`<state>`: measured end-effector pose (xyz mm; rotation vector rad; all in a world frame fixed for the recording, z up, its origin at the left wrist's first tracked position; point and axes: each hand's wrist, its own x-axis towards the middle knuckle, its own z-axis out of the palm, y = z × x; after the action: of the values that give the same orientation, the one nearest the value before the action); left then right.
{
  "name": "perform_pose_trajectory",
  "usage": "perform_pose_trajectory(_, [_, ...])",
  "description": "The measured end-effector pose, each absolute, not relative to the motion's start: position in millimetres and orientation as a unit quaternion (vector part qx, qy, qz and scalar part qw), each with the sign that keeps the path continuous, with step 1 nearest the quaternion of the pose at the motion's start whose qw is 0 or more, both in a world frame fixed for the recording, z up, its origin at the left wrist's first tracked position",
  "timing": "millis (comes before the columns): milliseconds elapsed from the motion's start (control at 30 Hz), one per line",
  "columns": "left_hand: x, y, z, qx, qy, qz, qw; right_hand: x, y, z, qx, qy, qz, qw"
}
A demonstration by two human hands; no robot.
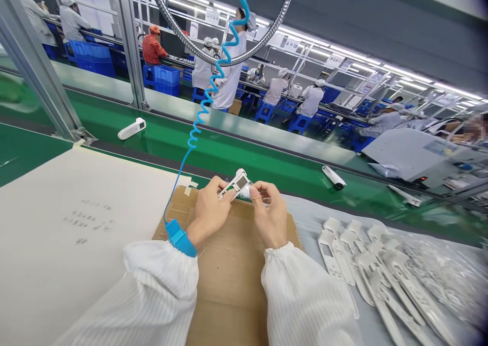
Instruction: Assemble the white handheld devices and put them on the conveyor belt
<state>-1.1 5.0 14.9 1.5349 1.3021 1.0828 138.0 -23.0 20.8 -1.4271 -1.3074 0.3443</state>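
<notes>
My left hand [212, 207] is closed around a white handheld device housing [229, 187] with a small grey display [242, 182] at its head end. Its fingers and thumb grip the handle part, which they partly cover. Close beside the display, my right hand [270, 211] is pinched at a crumpled clear plastic piece [246, 192]; its exact kind is too small to make out. Both hands are above a brown cardboard sheet [224, 275]. A blue wrist strap [180, 238] with a coiled blue cord [208, 102] circles my left wrist.
Several white shell parts [366, 264] lie at the right next to clear plastic bags [450, 275]. White devices [132, 129] lie on the green conveyor belt [267, 157] beyond the cardboard. Paper with handwriting [46, 244] covers the left side. A metal post [131, 46] stands ahead; people work further back.
</notes>
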Motion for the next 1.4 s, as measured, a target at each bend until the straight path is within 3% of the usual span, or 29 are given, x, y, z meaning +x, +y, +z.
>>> perform_pose_trajectory(133, [1.1, 1.8, 16.0, 0.617, 0.497, 0.433, 0.43, 150.9, -18.6, 27.9, -0.58, -0.652, -0.002, 0.489])
perform_pose_trajectory(300, [2.8, -2.9, 19.8, 0.671, 0.508, 0.39, 0.374, 162.8, -10.9, 36.8, -0.559, -0.736, -0.206, 0.323])
perform_pose_trajectory(500, [2.1, -3.3, 20.5, 0.68, 0.499, 0.363, 0.396, 172.4, -12.8, 38.2, -0.516, -0.792, -0.243, 0.216])
perform_pose_trajectory(633, [1.5, 2.6, 15.8, 0.605, 0.482, 0.408, 0.485, 165.1, -28.1, 32.6, -0.543, -0.784, -0.12, 0.274])
perform_pose_trajectory(800, [1.8, 7.4, 16.3, 0.505, 0.455, 0.435, 0.591, 157.9, -33.6, 15.8, -0.615, -0.629, 0.135, 0.456])
perform_pose_trajectory(900, [3.2, 3.8, 18.3, 0.512, 0.439, 0.44, 0.593, 150.2, -27.8, 10.3, -0.612, -0.516, 0.245, 0.547])
perform_pose_trajectory(1033, [7.1, -7.9, 19.0, 0.657, 0.454, 0.424, 0.428, 130.1, -25.0, 13.3, -0.562, -0.38, 0.364, 0.638])
perform_pose_trajectory(1133, [10.5, -16.9, 18.9, 0.741, 0.485, 0.377, 0.271, 118.7, -28.4, 15.6, -0.541, -0.293, 0.447, 0.649])
perform_pose_trajectory(1400, [16.2, -25.7, 19.8, 0.795, 0.495, 0.318, 0.149, 122.5, -30.8, 4.4, -0.531, -0.253, 0.459, 0.666])
